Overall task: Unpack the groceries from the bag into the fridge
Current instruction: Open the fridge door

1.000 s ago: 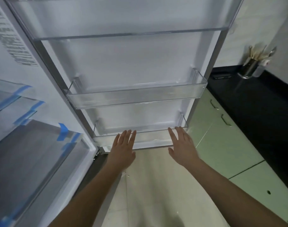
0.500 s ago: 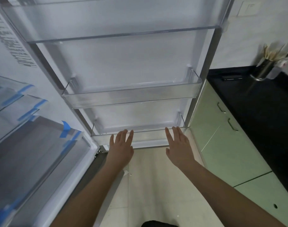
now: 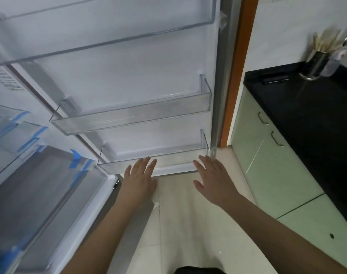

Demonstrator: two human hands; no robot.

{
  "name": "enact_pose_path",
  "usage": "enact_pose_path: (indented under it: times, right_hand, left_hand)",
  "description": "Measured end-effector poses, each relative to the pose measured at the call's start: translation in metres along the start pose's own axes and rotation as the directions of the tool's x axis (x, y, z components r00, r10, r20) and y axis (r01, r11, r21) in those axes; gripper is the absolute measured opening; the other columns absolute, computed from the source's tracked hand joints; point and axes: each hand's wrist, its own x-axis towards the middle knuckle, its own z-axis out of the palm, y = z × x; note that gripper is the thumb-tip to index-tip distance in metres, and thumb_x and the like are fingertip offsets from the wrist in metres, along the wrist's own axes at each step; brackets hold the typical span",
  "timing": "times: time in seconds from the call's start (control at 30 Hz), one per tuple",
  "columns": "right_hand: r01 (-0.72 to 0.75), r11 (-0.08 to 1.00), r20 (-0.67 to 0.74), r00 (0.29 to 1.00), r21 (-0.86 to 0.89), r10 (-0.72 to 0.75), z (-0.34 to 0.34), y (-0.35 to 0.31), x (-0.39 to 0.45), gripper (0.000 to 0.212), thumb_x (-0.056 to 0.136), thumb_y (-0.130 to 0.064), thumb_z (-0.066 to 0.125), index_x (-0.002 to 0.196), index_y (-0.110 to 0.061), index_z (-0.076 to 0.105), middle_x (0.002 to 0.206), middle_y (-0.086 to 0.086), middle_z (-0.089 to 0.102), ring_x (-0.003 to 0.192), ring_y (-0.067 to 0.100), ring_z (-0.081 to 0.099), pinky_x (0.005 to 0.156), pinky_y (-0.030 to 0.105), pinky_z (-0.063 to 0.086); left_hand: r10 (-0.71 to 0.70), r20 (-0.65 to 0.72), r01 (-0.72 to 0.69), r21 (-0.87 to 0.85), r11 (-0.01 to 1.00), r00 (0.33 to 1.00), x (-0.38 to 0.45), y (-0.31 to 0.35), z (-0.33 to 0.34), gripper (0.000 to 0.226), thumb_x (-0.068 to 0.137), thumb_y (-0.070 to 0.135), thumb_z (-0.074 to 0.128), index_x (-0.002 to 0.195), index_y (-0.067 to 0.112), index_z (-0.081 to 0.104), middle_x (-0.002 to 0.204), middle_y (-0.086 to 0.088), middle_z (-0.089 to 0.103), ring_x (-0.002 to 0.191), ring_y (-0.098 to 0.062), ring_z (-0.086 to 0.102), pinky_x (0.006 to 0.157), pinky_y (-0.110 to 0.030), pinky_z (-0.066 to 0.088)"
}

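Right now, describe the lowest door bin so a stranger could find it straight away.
Start at the open fridge door with its clear bins. The lowest door bin sits at its bottom edge, below the middle bin. Only this one has both open hands reaching toward it.

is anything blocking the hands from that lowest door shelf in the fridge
Nothing visible does. The left hand and right hand are open, fingers straight, right at the front of the lowest door shelf. The shelf looks bare, and no bag or groceries are in view.
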Motion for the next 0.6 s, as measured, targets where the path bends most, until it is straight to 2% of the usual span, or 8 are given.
enact_pose_path:
  times: [0.07,0.13,0.2,0.3,0.37,0.5,0.6]
  right_hand:
    - [-0.023,1.000,-0.008,1.000,-0.004,0.023,-0.005,0.000,-0.011,0.066,0.092,-0.058,0.027,0.144,-0.018,0.038,0.152,0.009,0.036,0.140,0.030,0.033,0.113,0.049,0.027]
    - [-0.039,0.999,-0.011,0.999,-0.013,0.039,-0.008,-0.001,-0.021,0.071,0.090,-0.060,0.019,0.142,-0.018,0.042,0.149,0.009,0.041,0.137,0.030,0.038,0.112,0.049,0.030]
    - [-0.072,0.997,-0.025,0.997,-0.028,0.071,-0.012,-0.002,-0.031,0.069,0.091,-0.059,0.018,0.142,-0.018,0.042,0.148,0.009,0.042,0.136,0.030,0.039,0.112,0.048,0.030]
    - [-0.145,0.989,-0.058,0.988,-0.024,0.143,-0.019,-0.006,-0.044,0.067,0.093,-0.055,0.019,0.146,-0.018,0.036,0.148,0.011,0.042,0.136,0.031,0.039,0.111,0.048,0.031]
    - [-0.181,0.983,-0.060,0.982,-0.019,0.180,-0.022,-0.010,-0.053,0.066,0.094,-0.054,0.018,0.148,-0.018,0.031,0.149,0.011,0.040,0.137,0.031,0.038,0.112,0.048,0.031]
    - [-0.258,0.965,-0.091,0.963,-0.055,0.253,-0.025,-0.026,-0.072,0.064,0.095,-0.052,0.023,0.146,-0.016,0.036,0.147,0.012,0.043,0.134,0.031,0.041,0.112,0.047,0.030]
    - [-0.319,0.945,-0.110,0.944,-0.075,0.310,-0.027,-0.048,-0.083,0.062,0.095,-0.050,0.027,0.144,-0.015,0.041,0.145,0.012,0.046,0.134,0.031,0.042,0.111,0.045,0.022]
  left_hand:
    - [0.039,-0.015,-0.039,0.010,0.999,0.999,-0.002,0.014,-0.004,0.053,0.082,0.032,0.058,0.133,0.015,0.056,0.136,-0.011,0.057,0.126,-0.032,0.054,0.100,-0.056,0.040]
    - [0.073,-0.023,-0.073,0.011,0.997,0.997,-0.005,0.029,-0.011,0.056,0.084,0.041,0.041,0.134,0.017,0.055,0.135,-0.008,0.058,0.126,-0.029,0.054,0.102,-0.053,0.040]
    - [0.112,-0.053,-0.111,0.019,0.994,0.992,-0.007,0.038,-0.014,0.058,0.087,0.045,0.036,0.136,0.019,0.052,0.137,-0.006,0.057,0.129,-0.027,0.051,0.105,-0.050,0.037]
    - [0.170,-0.057,-0.168,0.030,0.985,0.984,-0.009,0.045,-0.018,0.058,0.093,0.050,0.031,0.142,0.022,0.045,0.145,-0.006,0.050,0.135,-0.028,0.043,0.112,-0.044,0.025]
    - [0.197,-0.033,-0.196,0.029,0.980,0.980,-0.009,0.045,-0.020,0.062,0.098,0.057,0.018,0.145,0.024,0.040,0.150,-0.004,0.043,0.141,-0.026,0.035,0.115,-0.042,0.017]
    - [0.246,0.003,-0.246,-0.015,0.969,0.969,-0.009,0.042,-0.023,0.073,0.094,0.066,0.002,0.151,0.030,0.029,0.158,0.000,0.029,0.148,-0.021,0.016,0.120,-0.043,0.011]
    - [0.322,0.002,-0.322,-0.031,0.946,0.947,-0.014,0.036,-0.026,0.075,0.090,0.069,-0.006,0.153,0.033,0.016,0.161,0.003,0.013,0.149,-0.019,0.002,0.121,-0.046,0.005]
